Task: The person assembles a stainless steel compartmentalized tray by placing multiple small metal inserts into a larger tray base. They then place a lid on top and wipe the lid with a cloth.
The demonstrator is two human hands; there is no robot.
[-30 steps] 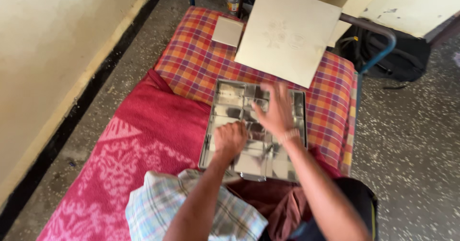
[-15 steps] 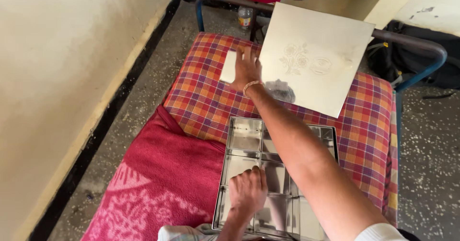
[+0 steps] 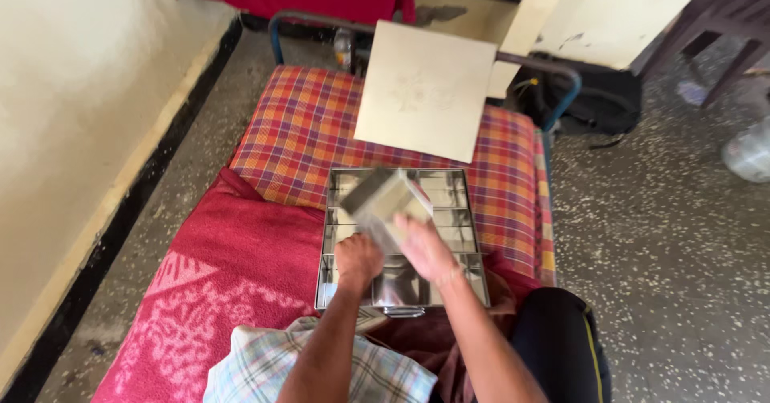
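Right hand closed on a blurred small tin, lifted above the steel compartment box; left hand fisted, steadying its divider.

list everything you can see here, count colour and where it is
metal compartment tray: 1, silver, on the checked cloth before the person
small card: 1, pale and blurred, held above the tray
large sheet: 1, cream with a faint drawing, at the cot's far end
checked cloth: 1, orange and red plaid, over the cot
blanket: 1, red with pink pattern, near left
cot frame: 1, blue metal, far end
bag: 1, black, on the floor on the right
bottle: 1, clear, on the floor beyond the cot
left hand: 1, resting on the tray
right hand: 1, grip on the card
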